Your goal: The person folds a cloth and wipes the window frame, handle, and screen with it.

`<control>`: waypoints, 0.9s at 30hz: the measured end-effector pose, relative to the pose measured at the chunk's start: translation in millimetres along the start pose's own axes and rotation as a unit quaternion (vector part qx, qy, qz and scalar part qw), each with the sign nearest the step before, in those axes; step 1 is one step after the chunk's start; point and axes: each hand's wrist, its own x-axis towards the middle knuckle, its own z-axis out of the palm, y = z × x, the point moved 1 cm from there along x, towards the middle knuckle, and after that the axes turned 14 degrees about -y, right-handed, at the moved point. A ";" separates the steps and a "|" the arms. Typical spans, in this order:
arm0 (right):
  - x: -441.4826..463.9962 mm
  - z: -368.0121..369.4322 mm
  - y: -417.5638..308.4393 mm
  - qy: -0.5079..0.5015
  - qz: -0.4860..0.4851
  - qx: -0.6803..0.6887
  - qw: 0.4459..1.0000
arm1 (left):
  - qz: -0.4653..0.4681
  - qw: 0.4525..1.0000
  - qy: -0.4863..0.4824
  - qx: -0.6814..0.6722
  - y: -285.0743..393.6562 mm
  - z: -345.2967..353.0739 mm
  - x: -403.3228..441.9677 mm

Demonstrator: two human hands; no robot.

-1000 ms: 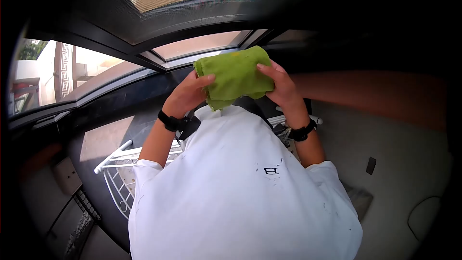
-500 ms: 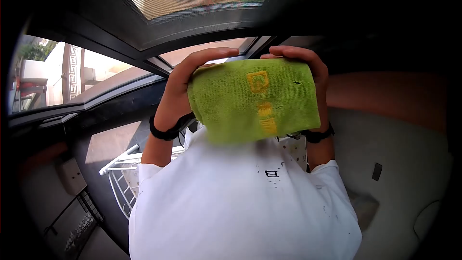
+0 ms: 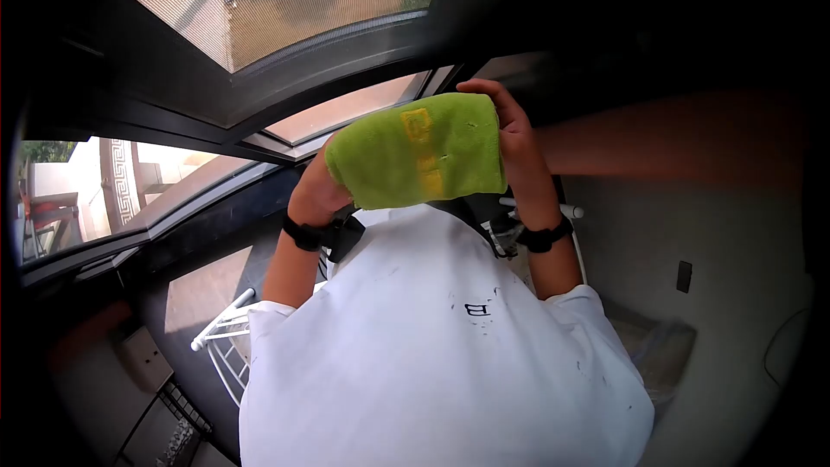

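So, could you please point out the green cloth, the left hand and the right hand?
Green cloth [image 3: 403, 156]: head view, middle of its facing side.
Left hand [image 3: 314, 188]: head view, part beside the cloth.
Right hand [image 3: 520, 140]: head view, part beside the cloth.

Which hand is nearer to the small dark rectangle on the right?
Right. The right hand, on the green cloth, appears above and left of the dark rectangle; the left hand is farther left.

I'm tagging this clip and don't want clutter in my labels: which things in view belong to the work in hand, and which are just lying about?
In use:
- green cloth
- left hand and right hand, both holding it

Apparently just around, touched by neither hand:
- white metal frame
- small dark block
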 end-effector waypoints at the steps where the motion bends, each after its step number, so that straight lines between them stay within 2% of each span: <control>1: -2.2 -2.7 3.9 0.012 -0.003 0.038 0.999 | -0.009 1.000 -0.009 0.018 -4.5 -0.9 2.8; 2: -5.3 -6.8 8.2 0.025 0.006 0.048 0.999 | -0.010 1.000 -0.021 0.016 -10.3 -1.2 4.6; 3: -7.0 -5.9 5.2 0.036 0.002 0.048 0.998 | -0.003 0.970 -0.011 -0.242 -16.1 -1.4 6.1; 4: -7.7 -4.2 1.1 0.073 0.007 0.160 0.984 | -0.001 0.876 0.001 -0.482 -20.7 -2.1 8.3; 5: -9.0 -3.3 0.0 0.107 0.009 0.270 0.957 | -0.008 0.876 -0.008 -0.483 -23.5 -1.7 11.2; 6: -10.7 -3.2 1.4 0.118 0.004 0.271 0.955 | 0.008 0.819 -0.004 -0.573 -24.3 1.3 15.0; 7: -11.4 -2.7 2.4 0.119 -0.018 0.367 0.922 | 0.022 0.753 0.002 -0.658 -25.6 2.8 17.9; 8: -12.5 -2.8 4.4 0.118 -0.042 0.460 0.879 | 0.029 0.742 -0.016 -0.669 -42.7 2.3 18.0; 9: -15.2 -5.2 9.3 0.128 -0.048 0.462 0.876 | 0.019 0.741 -0.022 -0.671 -40.3 5.5 20.8; 11: -15.7 -16.7 18.3 0.193 0.026 0.260 0.946 | 0.016 0.749 -0.101 -0.655 -28.3 10.7 35.8; 12: -17.0 -20.5 13.9 0.206 0.070 0.198 0.956 | -0.015 0.777 -0.117 -0.618 -30.2 7.7 39.3; 13: -15.9 -22.3 9.9 0.221 0.054 0.201 0.953 | -0.004 0.749 -0.159 -0.643 -18.7 8.0 49.0; 15: -17.9 -22.3 -0.5 0.192 0.068 0.020 0.979 | -0.094 0.793 -0.134 -0.587 -41.5 -1.9 53.6; 16: -17.7 -19.6 -7.0 0.176 0.068 -0.024 0.982 | -0.098 0.827 -0.115 -0.541 -38.5 1.9 61.8; 17: -19.1 -14.5 -4.0 0.192 0.065 -0.018 0.979 | -0.113 0.824 -0.126 -0.541 -33.2 5.6 69.2; 18: -16.2 -9.7 -2.5 0.193 0.030 -0.042 0.980 | -0.144 0.901 -0.130 -0.388 -27.5 7.6 78.5; 19: -11.6 -6.7 -3.0 0.190 -0.006 -0.068 0.979 | -0.163 0.952 -0.129 -0.222 -19.9 10.5 88.9; 20: -8.5 -1.4 -3.9 0.193 -0.052 0.006 0.980 | -0.144 0.932 -0.089 -0.321 -10.2 19.4 96.7; 21: -9.6 -0.4 -5.5 0.193 -0.056 0.007 0.979 | -0.146 0.933 -0.091 -0.317 -10.1 21.5 99.3; 23: -13.5 -7.6 -0.6 0.232 -0.124 0.172 0.949 | -0.122 0.877 -0.068 -0.460 -20.3 20.9 104.1; 24: -17.3 -11.3 9.7 0.236 -0.136 0.113 0.955 | -0.102 0.870 -0.075 -0.476 -23.4 20.6 106.2; 25: -18.9 -13.2 8.5 0.229 -0.138 0.116 0.957 | -0.099 0.873 -0.070 -0.472 -22.3 19.7 112.2; 26: -27.8 -9.8 5.9 0.240 -0.066 -0.120 0.961 | -0.092 0.887 -0.046 -0.450 -21.3 23.4 117.2; 27: -33.2 -6.0 3.3 0.237 0.009 -0.350 0.906 | -0.086 0.900 -0.023 -0.427 -21.2 25.9 120.9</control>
